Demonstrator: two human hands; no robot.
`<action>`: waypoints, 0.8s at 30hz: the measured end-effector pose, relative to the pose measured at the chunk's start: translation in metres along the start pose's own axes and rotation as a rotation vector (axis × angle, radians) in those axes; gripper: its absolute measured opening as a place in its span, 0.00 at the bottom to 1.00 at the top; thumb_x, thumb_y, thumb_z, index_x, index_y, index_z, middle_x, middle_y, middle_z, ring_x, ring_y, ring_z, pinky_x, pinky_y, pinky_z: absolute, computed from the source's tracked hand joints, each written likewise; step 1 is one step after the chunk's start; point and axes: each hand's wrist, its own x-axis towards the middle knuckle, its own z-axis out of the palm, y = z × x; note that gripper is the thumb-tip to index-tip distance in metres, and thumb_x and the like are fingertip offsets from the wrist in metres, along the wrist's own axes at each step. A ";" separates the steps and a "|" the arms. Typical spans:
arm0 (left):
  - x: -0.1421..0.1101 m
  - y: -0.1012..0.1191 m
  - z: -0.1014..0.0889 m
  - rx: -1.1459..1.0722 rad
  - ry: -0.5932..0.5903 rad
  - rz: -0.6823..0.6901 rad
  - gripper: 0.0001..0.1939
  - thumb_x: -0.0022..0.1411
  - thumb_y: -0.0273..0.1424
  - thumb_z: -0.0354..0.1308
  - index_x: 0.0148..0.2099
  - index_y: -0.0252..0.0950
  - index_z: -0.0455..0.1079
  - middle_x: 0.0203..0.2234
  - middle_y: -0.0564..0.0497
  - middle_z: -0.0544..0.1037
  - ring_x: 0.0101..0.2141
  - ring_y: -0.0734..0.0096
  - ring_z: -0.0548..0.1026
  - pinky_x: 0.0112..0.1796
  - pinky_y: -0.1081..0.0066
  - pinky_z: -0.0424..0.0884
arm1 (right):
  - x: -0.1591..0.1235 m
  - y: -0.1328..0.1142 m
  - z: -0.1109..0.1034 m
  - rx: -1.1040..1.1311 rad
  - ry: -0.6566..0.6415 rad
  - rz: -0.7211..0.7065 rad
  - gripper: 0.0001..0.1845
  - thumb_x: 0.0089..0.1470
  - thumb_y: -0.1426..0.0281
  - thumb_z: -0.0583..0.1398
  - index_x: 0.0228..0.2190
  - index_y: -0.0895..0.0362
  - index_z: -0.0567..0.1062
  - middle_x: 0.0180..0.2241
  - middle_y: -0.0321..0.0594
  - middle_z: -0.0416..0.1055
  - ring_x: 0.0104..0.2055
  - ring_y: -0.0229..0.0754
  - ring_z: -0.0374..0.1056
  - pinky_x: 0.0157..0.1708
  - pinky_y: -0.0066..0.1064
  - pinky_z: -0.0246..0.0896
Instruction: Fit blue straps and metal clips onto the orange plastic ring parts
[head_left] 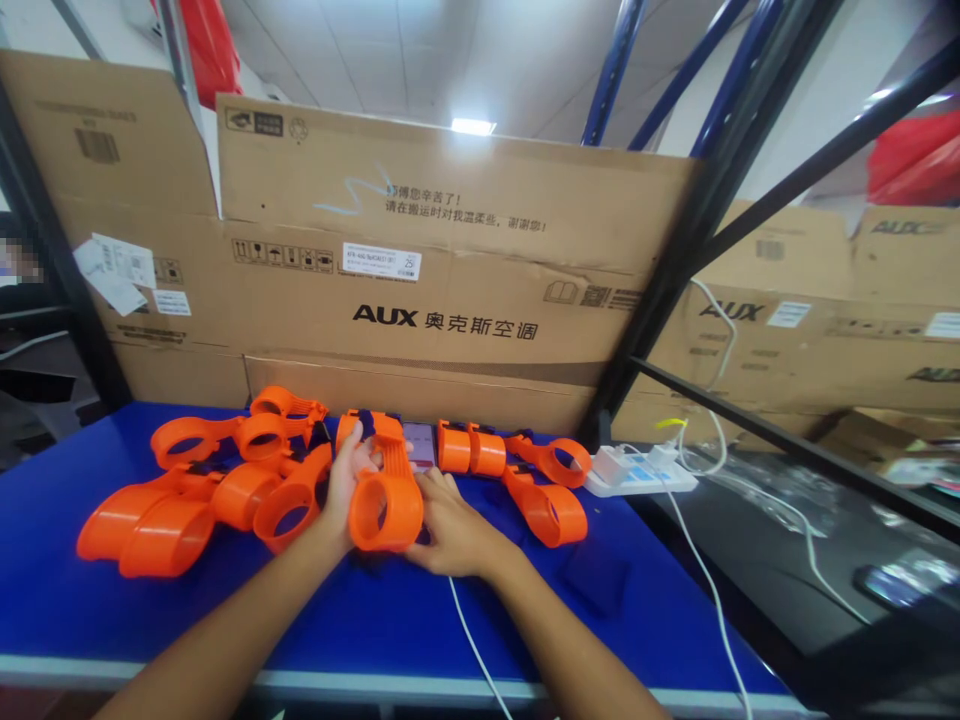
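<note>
In the middle of the blue table, an orange plastic tape dispenser with a round ring faces me, raised a little above the tabletop. My left hand is closed on its left side, thumb up. My right hand grips the ring's right side with bent fingers. Directly behind it lies another orange tape dispenser with a dark part on top, partly covered by my left hand. A phone with a lit screen sits just beyond, its lower part hidden by my hands.
Several orange dispensers cluster at left; more orange dispensers lie at right. A white power strip with cables stands at the right edge. Cardboard walls the back, beside a black metal post. A white cable crosses the front.
</note>
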 end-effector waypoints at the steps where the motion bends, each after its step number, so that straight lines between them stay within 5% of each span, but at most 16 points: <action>1: -0.001 -0.001 0.001 0.004 -0.009 -0.002 0.22 0.64 0.48 0.57 0.44 0.32 0.74 0.35 0.42 0.82 0.29 0.61 0.81 0.32 0.65 0.78 | 0.000 0.000 -0.001 0.013 0.006 0.008 0.27 0.56 0.54 0.66 0.54 0.52 0.75 0.53 0.49 0.66 0.52 0.55 0.58 0.55 0.48 0.53; 5: -0.002 -0.002 0.002 0.025 -0.032 -0.022 0.23 0.62 0.49 0.59 0.45 0.32 0.73 0.31 0.43 0.82 0.30 0.59 0.81 0.34 0.63 0.78 | -0.001 -0.006 0.000 0.058 0.009 -0.058 0.44 0.47 0.50 0.71 0.62 0.49 0.67 0.62 0.49 0.60 0.58 0.59 0.56 0.60 0.51 0.48; 7: -0.002 -0.001 -0.001 0.023 -0.049 -0.034 0.24 0.62 0.49 0.59 0.45 0.32 0.73 0.31 0.43 0.81 0.30 0.58 0.82 0.34 0.63 0.78 | 0.000 -0.007 0.003 0.055 -0.007 -0.102 0.45 0.47 0.50 0.71 0.62 0.48 0.66 0.64 0.48 0.58 0.60 0.60 0.54 0.61 0.51 0.46; 15: 0.003 -0.002 -0.014 -0.024 -0.095 -0.043 0.22 0.62 0.50 0.60 0.40 0.34 0.72 0.34 0.42 0.82 0.29 0.62 0.81 0.32 0.65 0.78 | 0.003 0.000 0.006 -0.106 -0.009 -0.025 0.11 0.61 0.62 0.63 0.42 0.54 0.79 0.48 0.46 0.69 0.47 0.49 0.60 0.48 0.40 0.56; 24: 0.004 -0.007 -0.019 -0.076 -0.137 -0.131 0.20 0.65 0.46 0.58 0.43 0.32 0.74 0.34 0.40 0.83 0.30 0.55 0.82 0.36 0.57 0.79 | -0.008 0.027 -0.024 -0.049 0.366 0.509 0.16 0.65 0.63 0.54 0.29 0.56 0.75 0.27 0.38 0.73 0.29 0.40 0.66 0.28 0.28 0.50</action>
